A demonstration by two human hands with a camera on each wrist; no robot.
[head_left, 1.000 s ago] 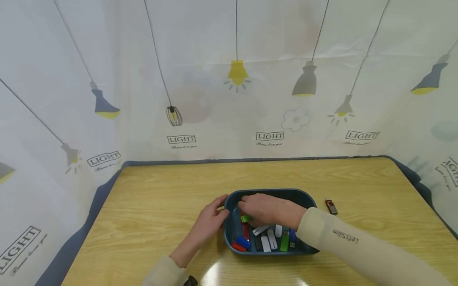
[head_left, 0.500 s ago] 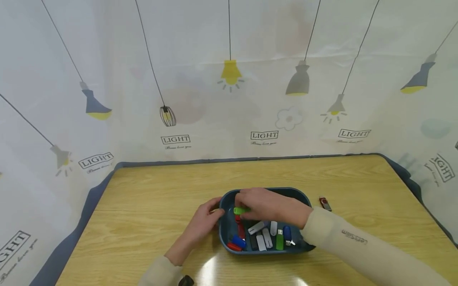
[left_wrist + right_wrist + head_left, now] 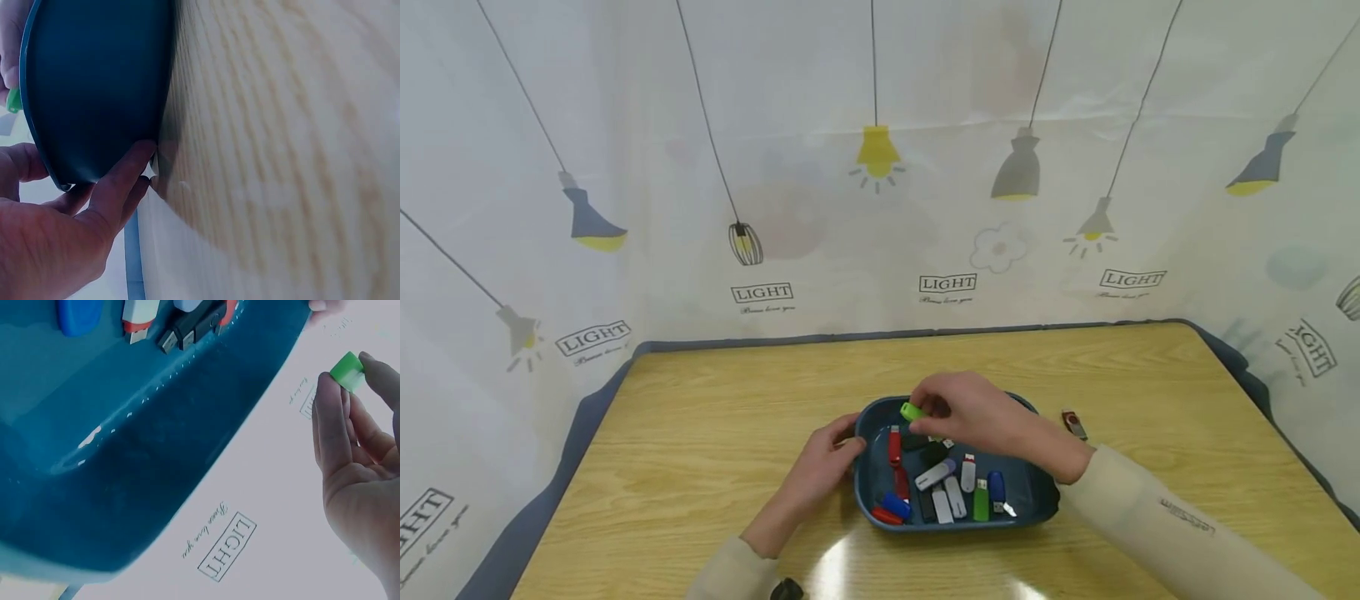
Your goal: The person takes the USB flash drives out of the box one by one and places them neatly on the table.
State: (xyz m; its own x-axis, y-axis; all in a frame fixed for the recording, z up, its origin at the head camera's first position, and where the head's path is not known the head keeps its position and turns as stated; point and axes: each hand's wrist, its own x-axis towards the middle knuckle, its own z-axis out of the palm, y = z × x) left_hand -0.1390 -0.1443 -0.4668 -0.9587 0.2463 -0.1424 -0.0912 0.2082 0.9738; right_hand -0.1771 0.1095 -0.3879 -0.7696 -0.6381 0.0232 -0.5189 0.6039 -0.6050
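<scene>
A dark blue tray (image 3: 1028, 493) with several USB flash drives in it stands on the wooden table. My left hand (image 3: 826, 460) holds its left end; in the left wrist view the thumb lies at the rim and the fingers (image 3: 112, 187) press the outer wall. Above the tray's back-left part, my right hand (image 3: 973, 412) pinches a bright green USB flash drive (image 3: 912, 412) between thumb and fingers. That green drive (image 3: 347, 371) shows clear of the tray in the right wrist view. Below it lie a red drive (image 3: 894, 446) and some black ones (image 3: 934, 453).
White drives (image 3: 955, 497), another green drive (image 3: 981, 500) and blue ones (image 3: 996, 485) lie toward the tray's front. A red-and-silver drive (image 3: 1074, 425) rests on the table (image 3: 737, 400) right of the tray. A printed curtain (image 3: 820, 167) stands behind the table.
My right hand has risen out of the tray with the green drive and moved slightly back and right, uncovering red and black drives. The left hand stays at the tray's end.
</scene>
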